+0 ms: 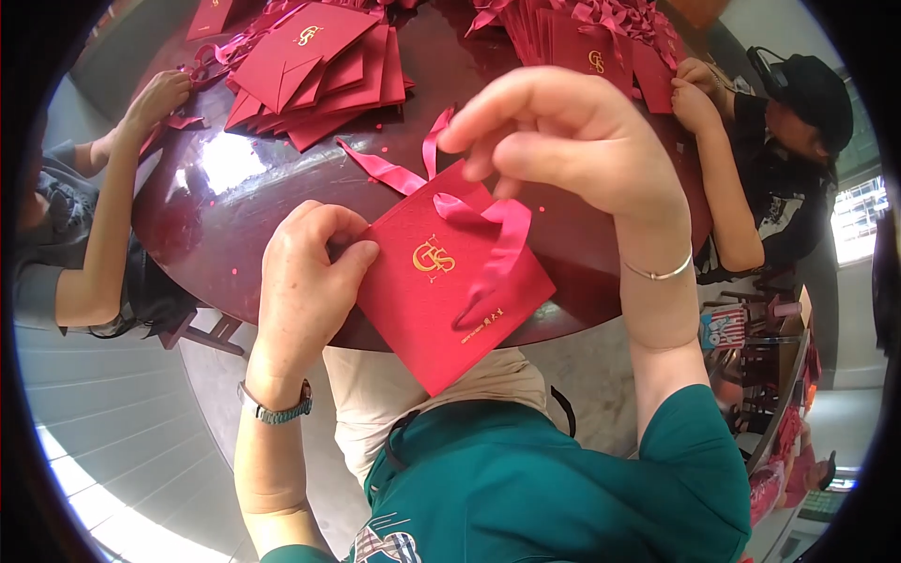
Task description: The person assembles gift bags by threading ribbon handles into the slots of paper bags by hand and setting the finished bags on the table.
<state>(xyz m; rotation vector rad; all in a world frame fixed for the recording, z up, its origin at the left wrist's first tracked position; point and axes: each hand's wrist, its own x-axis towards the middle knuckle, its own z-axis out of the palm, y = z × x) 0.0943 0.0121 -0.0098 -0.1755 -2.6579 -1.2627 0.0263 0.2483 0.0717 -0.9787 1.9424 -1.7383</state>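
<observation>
A red gift bag (413, 314) with gold lettering lies tilted over the near edge of the table, in front of my body. My left hand (319, 267) pinches its left edge between thumb and fingers. Pink-red ribbon (507, 249) loops across the bag's front, and a loose ribbon tail (385, 172) stretches over the table beyond its top. Above the bag's upper right side hovers my right hand (572, 141), fingers bent and apart. Its index fingertip is near the upright ribbon; I see no firm grip on it.
A pile of red bags (319, 70) stands on the dark round table (282, 202), far left. More bags with ribbons (587, 47) are heaped far right. One person's hand (169, 94) works at left; another person (751, 159) handles a bag at right.
</observation>
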